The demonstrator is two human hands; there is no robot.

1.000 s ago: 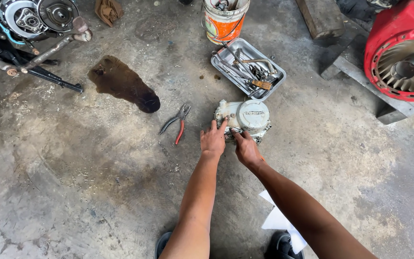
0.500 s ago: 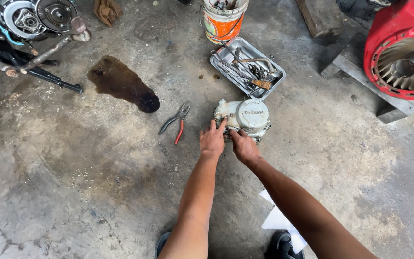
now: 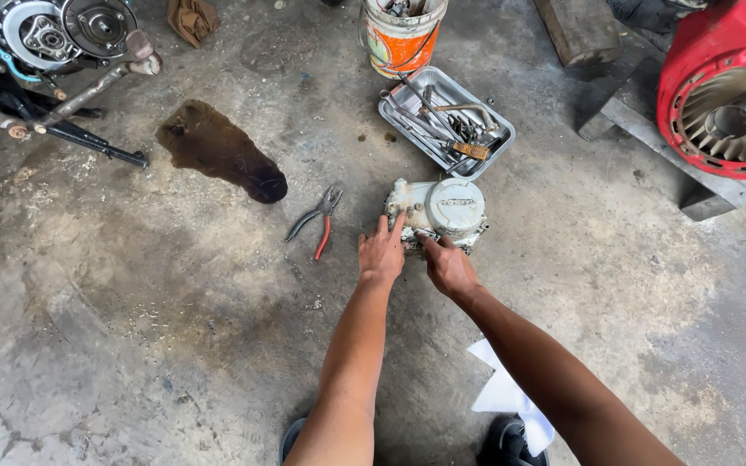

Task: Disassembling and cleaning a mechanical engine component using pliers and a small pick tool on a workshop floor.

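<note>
A grey metal engine cover (image 3: 444, 210) with a round cap lies on the concrete floor. My left hand (image 3: 381, 255) rests against its left near edge, fingers spread and touching the metal. My right hand (image 3: 447, 265) presses on the near edge of the cover, fingers curled against it. Neither hand lifts the part. Pliers (image 3: 315, 223) with one red and one dark handle lie on the floor just left of my left hand.
A metal tray (image 3: 491, 142) of tools sits behind the cover, an orange and white bucket (image 3: 398, 45) beyond it. A dark oil stain (image 3: 218, 148) marks the floor at left. A motorcycle engine (image 3: 53, 30) is top left, a red fan housing (image 3: 723, 86) top right. White paper (image 3: 502, 393) lies by my feet.
Both hands stay on the near edge of the engine cover with only slight shifts of the fingers. The cover has not moved.
</note>
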